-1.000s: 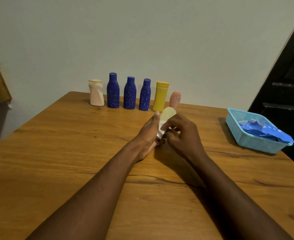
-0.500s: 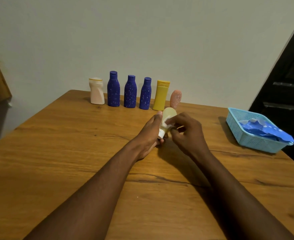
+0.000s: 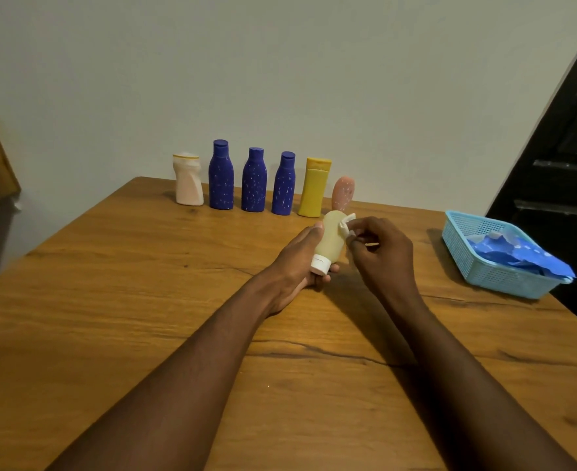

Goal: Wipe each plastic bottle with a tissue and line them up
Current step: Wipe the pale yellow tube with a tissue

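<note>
left hand [image 3: 295,266] grip holds the pale yellow bottle [image 3: 331,241]; right hand [image 3: 380,258] grip pinches tissue [image 3: 346,224] against it.

Row of bottles [image 3: 254,180] along the back edge of the table [image 3: 110,300], one more bottle [image 3: 331,239] just in front of its right end — basket [image 3: 463,263] off to the right, wrapper [image 3: 518,254] inside.
</note>
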`<state>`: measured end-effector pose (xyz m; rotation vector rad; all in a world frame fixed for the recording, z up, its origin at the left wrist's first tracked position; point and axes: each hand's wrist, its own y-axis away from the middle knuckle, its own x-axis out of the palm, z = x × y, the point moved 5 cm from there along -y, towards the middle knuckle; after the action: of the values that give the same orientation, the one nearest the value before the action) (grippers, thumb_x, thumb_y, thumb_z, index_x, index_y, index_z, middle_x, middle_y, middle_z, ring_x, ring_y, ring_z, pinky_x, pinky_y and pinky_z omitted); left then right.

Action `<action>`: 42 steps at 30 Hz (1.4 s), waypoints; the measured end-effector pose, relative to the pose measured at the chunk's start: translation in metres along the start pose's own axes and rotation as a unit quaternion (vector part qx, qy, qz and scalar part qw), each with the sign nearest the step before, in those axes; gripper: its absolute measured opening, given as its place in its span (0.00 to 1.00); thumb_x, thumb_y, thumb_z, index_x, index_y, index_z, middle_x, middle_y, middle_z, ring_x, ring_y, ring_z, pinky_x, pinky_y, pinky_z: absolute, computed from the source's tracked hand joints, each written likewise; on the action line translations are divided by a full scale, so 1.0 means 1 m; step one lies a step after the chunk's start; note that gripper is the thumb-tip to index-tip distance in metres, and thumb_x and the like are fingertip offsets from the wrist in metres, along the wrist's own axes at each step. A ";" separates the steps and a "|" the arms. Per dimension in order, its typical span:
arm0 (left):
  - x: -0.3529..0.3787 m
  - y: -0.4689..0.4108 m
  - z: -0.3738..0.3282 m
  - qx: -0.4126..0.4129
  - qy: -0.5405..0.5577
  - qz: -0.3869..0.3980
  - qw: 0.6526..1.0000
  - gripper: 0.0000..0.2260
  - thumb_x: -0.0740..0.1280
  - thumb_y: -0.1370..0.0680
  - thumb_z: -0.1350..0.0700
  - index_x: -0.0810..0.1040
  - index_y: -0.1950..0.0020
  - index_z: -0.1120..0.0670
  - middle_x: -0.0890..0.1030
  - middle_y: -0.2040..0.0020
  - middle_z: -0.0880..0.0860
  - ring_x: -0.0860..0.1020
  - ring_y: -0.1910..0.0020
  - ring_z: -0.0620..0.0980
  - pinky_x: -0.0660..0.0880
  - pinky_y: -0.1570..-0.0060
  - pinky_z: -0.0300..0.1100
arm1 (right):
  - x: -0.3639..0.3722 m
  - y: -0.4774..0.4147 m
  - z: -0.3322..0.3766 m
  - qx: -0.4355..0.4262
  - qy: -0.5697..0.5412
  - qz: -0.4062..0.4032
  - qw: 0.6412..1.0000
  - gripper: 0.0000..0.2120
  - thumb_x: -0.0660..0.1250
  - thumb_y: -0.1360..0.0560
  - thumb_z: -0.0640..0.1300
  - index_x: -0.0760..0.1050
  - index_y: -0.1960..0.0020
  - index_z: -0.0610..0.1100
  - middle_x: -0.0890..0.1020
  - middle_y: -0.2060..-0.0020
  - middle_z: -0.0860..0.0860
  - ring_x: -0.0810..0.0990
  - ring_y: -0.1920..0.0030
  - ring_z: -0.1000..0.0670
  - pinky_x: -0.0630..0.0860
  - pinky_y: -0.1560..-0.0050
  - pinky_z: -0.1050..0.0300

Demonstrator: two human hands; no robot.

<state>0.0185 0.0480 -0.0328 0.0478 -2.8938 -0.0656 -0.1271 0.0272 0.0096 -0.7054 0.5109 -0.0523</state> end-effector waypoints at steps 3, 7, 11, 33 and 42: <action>0.000 0.002 0.001 -0.011 0.016 0.003 1.000 0.19 0.58 0.14 0.44 0.73 0.27 0.50 0.81 0.36 0.59 0.81 0.44 0.55 0.78 0.39 0.57 | 0.007 0.004 0.004 0.001 -0.031 0.041 0.999 0.09 0.72 0.26 0.36 0.84 0.48 0.47 0.83 0.51 0.54 0.81 0.51 0.56 0.81 0.50 0.57; -0.005 0.001 0.002 -0.034 0.056 -0.022 0.998 0.18 0.58 0.14 0.48 0.72 0.28 0.56 0.81 0.37 0.61 0.81 0.38 0.58 0.78 0.38 0.54 | 0.020 0.011 0.020 -0.038 -0.026 0.137 0.989 0.08 0.72 0.28 0.37 0.86 0.53 0.48 0.83 0.54 0.55 0.81 0.51 0.55 0.80 0.48 0.56; -0.006 0.001 0.003 -0.046 0.068 -0.025 0.996 0.16 0.60 0.14 0.51 0.74 0.30 0.58 0.82 0.39 0.60 0.83 0.45 0.54 0.81 0.46 0.48 | 0.026 0.017 0.032 -0.086 0.004 0.203 0.975 0.08 0.72 0.28 0.38 0.86 0.52 0.47 0.82 0.52 0.52 0.80 0.51 0.52 0.80 0.48 0.51; -0.014 -0.003 0.000 -0.038 0.210 -0.062 0.975 0.18 0.59 0.14 0.53 0.68 0.27 0.62 0.80 0.39 0.63 0.82 0.50 0.54 0.80 0.55 0.47 | 0.020 0.010 0.011 -0.039 0.001 0.130 0.991 0.08 0.73 0.26 0.37 0.84 0.51 0.49 0.83 0.55 0.51 0.80 0.55 0.53 0.79 0.55 0.55; -0.012 -0.005 -0.002 0.013 0.130 -0.020 0.991 0.33 0.75 0.25 0.42 0.68 0.24 0.52 0.80 0.34 0.60 0.82 0.37 0.58 0.77 0.34 0.57 | 0.028 0.017 0.030 -0.089 -0.088 0.108 0.986 0.05 0.72 0.24 0.38 0.82 0.49 0.43 0.82 0.54 0.51 0.81 0.52 0.51 0.81 0.53 0.52</action>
<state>0.0310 0.0432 -0.0346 0.1110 -2.6338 -0.0276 -0.0902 0.0522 0.0064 -0.8168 0.4220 0.2597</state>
